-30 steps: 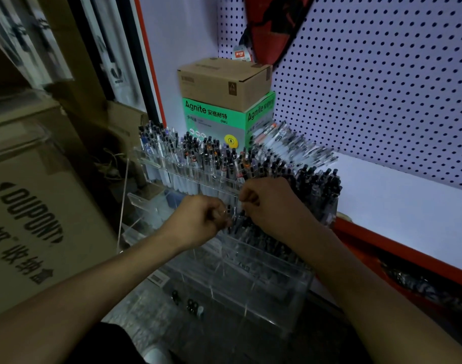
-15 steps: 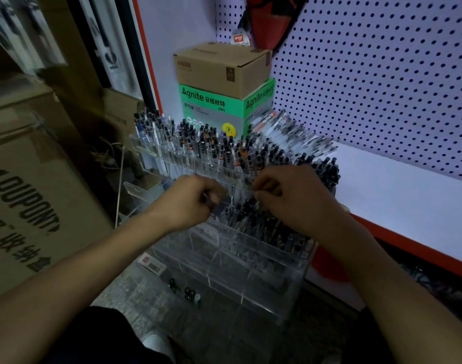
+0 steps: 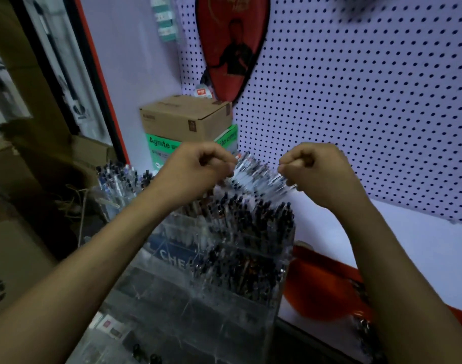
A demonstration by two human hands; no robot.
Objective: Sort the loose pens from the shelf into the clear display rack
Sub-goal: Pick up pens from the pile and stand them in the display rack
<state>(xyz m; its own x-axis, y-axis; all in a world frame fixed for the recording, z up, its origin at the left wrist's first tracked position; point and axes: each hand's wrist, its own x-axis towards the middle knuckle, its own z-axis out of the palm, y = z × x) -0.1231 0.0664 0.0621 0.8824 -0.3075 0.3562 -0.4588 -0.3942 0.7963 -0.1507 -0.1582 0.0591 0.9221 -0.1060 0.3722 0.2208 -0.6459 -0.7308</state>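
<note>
Loose pens gripped above the clear display rack

A bundle of pens [image 3: 258, 174] is pinched at its ends by the curled left hand [image 3: 198, 172] and right hand [image 3: 319, 174], above the rack [image 3: 198, 298]; "Agnite" is read on the green box [image 3: 161, 151].

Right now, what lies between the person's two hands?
In the head view, a pile of loose pens spans the gap between the left hand and right hand, above the clear rack.

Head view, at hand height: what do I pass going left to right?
Green Agnite box → left hand → pile of loose pens → right hand → white pegboard.
</note>
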